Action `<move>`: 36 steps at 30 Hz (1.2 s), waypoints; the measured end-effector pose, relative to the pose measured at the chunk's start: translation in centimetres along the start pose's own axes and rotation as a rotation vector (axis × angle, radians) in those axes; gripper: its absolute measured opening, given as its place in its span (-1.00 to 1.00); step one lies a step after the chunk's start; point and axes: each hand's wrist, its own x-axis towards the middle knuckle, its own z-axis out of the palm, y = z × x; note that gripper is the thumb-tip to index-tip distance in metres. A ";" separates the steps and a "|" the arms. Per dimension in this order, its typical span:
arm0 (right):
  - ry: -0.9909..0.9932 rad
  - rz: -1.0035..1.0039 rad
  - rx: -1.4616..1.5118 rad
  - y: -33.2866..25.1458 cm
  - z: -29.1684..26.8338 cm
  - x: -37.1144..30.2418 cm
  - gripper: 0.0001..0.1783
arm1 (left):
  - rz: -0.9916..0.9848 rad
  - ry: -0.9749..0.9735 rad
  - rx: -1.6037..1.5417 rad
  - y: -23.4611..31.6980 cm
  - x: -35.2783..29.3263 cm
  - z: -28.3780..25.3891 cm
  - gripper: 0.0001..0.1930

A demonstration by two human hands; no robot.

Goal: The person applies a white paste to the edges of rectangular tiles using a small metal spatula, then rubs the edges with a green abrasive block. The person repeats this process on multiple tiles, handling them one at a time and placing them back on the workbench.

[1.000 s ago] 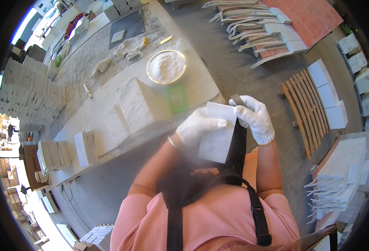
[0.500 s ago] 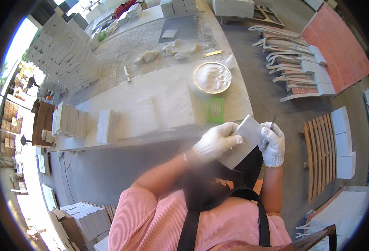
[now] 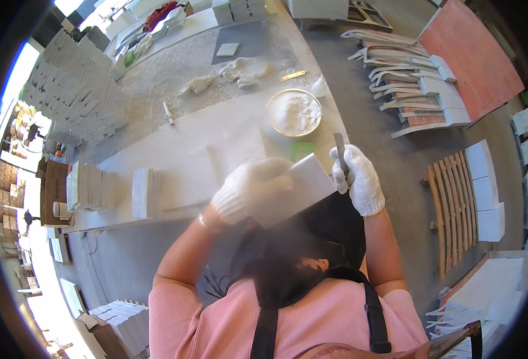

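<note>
The left forearm rises from the pink sleeve with the elbow bent; the left hand, in a white knit glove, curls over the upper left edge of a white rectangular tile and grips it, fingers wrapped on its face; the tile is held in the air just above the dark apron, tilted so its pale, smooth face slopes up to the right, in front of the near edge of the table; the right forearm stands nearly upright beside the apron; the right hand, also gloved in white, touches the tile's right corner and is closed around a thin flat metal blade that points upward; beyond the hands a round bowl of white paste sits on the table beside a green pad.
</note>
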 end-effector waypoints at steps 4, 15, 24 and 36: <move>0.060 -0.038 -0.459 -1.6 -3.4 3.8 -0.78 | 0.008 0.031 -0.183 -1.9 1.1 4.2 -0.61; -0.128 -0.245 -0.856 -3.7 -5.3 13.4 -0.63 | -0.092 0.264 -0.536 -4.1 8.7 9.2 -0.57; -0.252 -0.086 -1.051 -2.8 -3.4 20.9 -0.75 | -0.104 0.470 -0.510 -5.9 13.0 8.8 -0.59; -0.336 0.122 -0.759 -3.1 -3.4 21.8 -0.77 | -0.247 0.499 -0.479 -6.1 13.6 8.8 -0.57</move>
